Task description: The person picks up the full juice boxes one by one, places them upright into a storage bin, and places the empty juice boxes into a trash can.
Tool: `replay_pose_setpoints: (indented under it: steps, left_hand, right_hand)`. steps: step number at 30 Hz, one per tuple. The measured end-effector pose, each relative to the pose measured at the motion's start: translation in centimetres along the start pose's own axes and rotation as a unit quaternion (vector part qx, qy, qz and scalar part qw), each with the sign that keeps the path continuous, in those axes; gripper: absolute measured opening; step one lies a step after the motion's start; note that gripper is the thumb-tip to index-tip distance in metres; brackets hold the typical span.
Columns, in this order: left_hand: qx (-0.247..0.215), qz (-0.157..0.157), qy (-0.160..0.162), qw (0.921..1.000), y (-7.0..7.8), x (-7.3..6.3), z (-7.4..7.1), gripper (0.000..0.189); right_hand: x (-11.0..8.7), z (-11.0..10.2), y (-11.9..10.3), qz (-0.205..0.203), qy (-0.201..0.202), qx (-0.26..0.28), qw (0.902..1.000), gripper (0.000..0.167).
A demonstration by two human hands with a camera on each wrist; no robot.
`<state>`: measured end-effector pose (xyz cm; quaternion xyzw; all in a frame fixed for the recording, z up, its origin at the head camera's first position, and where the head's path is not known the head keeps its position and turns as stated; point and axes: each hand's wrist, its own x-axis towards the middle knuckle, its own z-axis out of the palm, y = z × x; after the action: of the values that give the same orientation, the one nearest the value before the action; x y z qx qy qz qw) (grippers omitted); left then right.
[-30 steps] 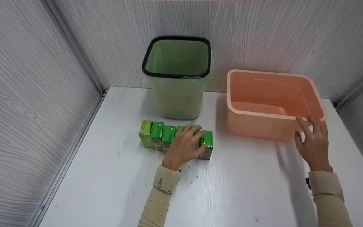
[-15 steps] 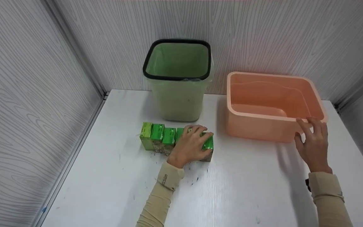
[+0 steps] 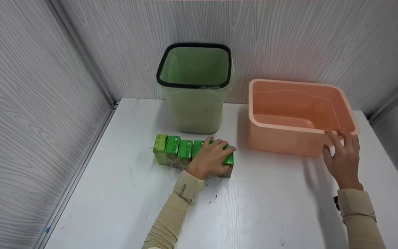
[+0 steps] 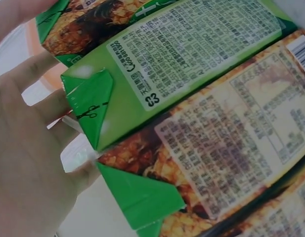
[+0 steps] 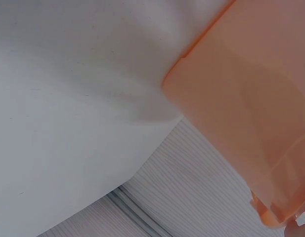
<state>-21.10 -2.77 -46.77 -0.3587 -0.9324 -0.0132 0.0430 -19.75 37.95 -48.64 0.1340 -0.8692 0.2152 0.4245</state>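
Note:
A row of green juice cartons (image 3: 185,149) stands on the white table, the leftmost a lighter yellow-green. My left hand (image 3: 210,159) reaches over the row's right end. Its fingers go behind the cartons and its thumb lies at the front of the end one, gripping it. In the left wrist view, a green carton (image 4: 157,74) with printed text is close to the palm (image 4: 28,148); pineapple-patterned cartons flank it, and the fingertips are hidden. My right hand (image 3: 344,159) holds the front right rim of an orange plastic tub (image 3: 285,138), fingertips over the edge.
A green waste bin (image 3: 195,107) with a black rim and a clear liner stands behind the cartons. Wood-grained panels (image 3: 275,41) enclose the table (image 3: 254,207) at the back and both sides. Small dark specks dot the tabletop near the cartons.
My left hand has shifted slightly right along the row, its fingers and thumb settling around the end carton. The right hand has stayed at the tub's rim. The head view has tilted slightly.

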Motion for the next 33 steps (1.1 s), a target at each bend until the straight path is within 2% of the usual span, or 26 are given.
replay_pose_setpoints:
  steps: [6,13,21,27,33]
  left_hand:
    - [0.003,0.014,-0.010,0.9998,-0.1,0.4,-0.2,0.056]
    - [0.032,0.051,0.003,0.9982,0.2,0.5,-0.6,0.044]
    - [0.015,0.073,0.046,0.9962,0.9,0.5,-0.5,0.048]
    - [-0.006,0.075,0.085,0.9935,1.1,0.5,-0.3,0.047]
    - [-0.026,0.071,0.094,0.9927,1.4,0.7,-0.5,0.043]
  right_hand:
    - [-0.1,0.2,0.1,0.008,0.006,0.000,1.0000,0.041]
    - [-0.1,0.1,0.0,0.006,0.004,-0.002,1.0000,0.041]
    - [0.0,0.0,-0.3,0.010,0.010,-0.006,0.9999,0.040]
    - [-0.1,0.2,-0.4,0.011,0.011,-0.003,0.9999,0.040]
    - [0.0,0.1,-0.3,0.009,0.008,-0.008,0.9999,0.041]
